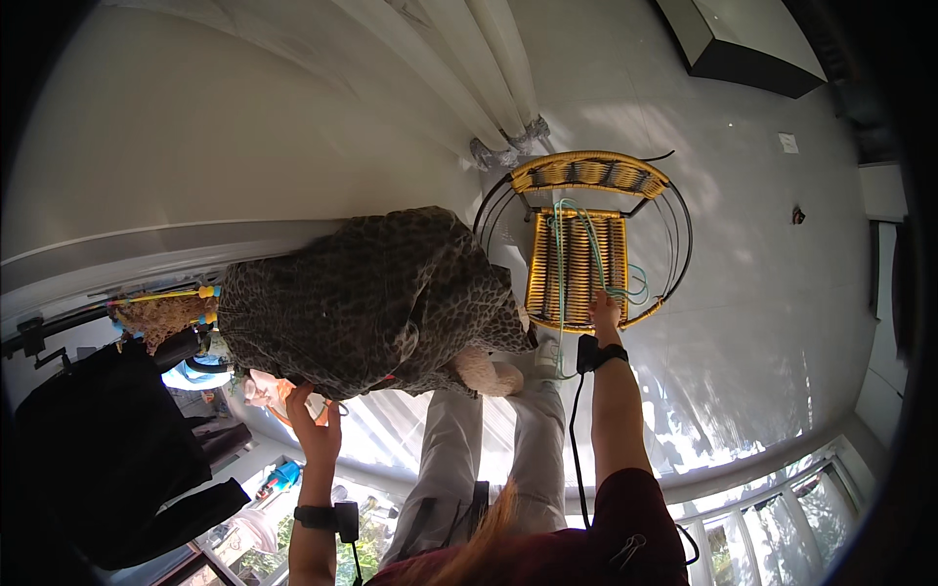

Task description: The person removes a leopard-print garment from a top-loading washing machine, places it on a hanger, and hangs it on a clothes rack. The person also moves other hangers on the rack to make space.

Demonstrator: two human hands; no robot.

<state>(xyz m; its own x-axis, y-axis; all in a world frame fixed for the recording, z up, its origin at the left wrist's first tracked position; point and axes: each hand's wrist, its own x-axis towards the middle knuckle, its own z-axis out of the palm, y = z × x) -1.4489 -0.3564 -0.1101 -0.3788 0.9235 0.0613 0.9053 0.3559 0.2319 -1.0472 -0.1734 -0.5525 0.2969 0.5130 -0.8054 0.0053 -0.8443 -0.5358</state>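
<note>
A leopard-print cloth (pixel 366 293) is draped over a bulky shape, and what lies under it is mostly hidden. At its lower left edge, my left hand (pixel 319 432) touches the fabric with thumb and fingers apart. Whether the fingertips pinch the cloth cannot be made out. On my right, my right hand (pixel 605 311) is closed on a turquoise cord (pixel 592 238) above the front of a yellow and black woven chair (pixel 546 278). The cord lies in loose loops over the seat, and one strand hangs down towards my foot. A pale plush part (pixel 487 372) pokes out below the cloth.
White curtains (pixel 469 73) hang behind the chair. Dark garments (pixel 110 454) hang at the left, near a brown fuzzy item with yellow bars (pixel 161 315). A black-edged white furniture piece (pixel 747 51) stands far right. Small scraps (pixel 788 143) lie on the grey floor (pixel 740 293).
</note>
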